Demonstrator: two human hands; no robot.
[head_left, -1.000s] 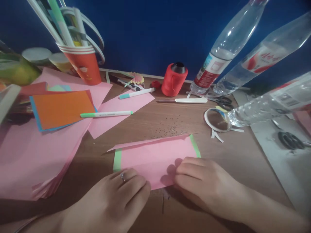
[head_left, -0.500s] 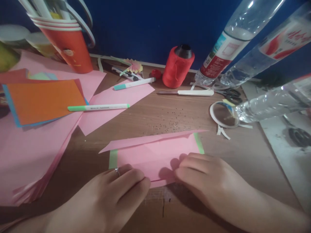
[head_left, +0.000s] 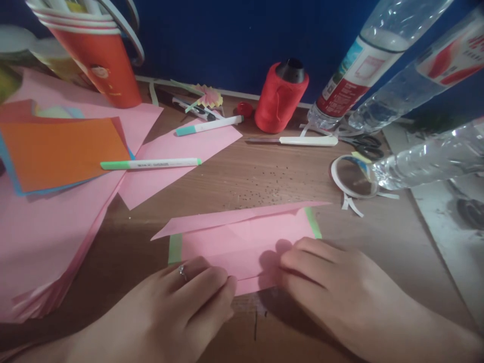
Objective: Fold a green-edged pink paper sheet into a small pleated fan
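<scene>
A folded pink paper [head_left: 242, 244] with green strips at both short ends lies on the wooden table. Its far flap stands partly raised, and a narrow fold runs along the near edge. My left hand [head_left: 181, 307], with a ring, has its fingers pressed together on the near left part of that fold. On the near right part, my right hand [head_left: 333, 287] is closed with its fingertips at the paper's edge. Both thumbs are mostly hidden, and between the hands a stretch of the fold shows.
Left are a pink paper stack [head_left: 49, 237], orange paper [head_left: 64, 151], green marker [head_left: 151, 164] and red cup [head_left: 102, 65]. Beyond the folded paper lie a teal marker [head_left: 209, 125], red thread spool [head_left: 282, 96] and knife [head_left: 308, 141]. Right are a tape roll [head_left: 353, 176] and bottles [head_left: 348, 83].
My right hand has shifted slightly right along the near edge, widening the gap between the hands. The whole view has also shifted a little. Both hands remain on the pink paper.
</scene>
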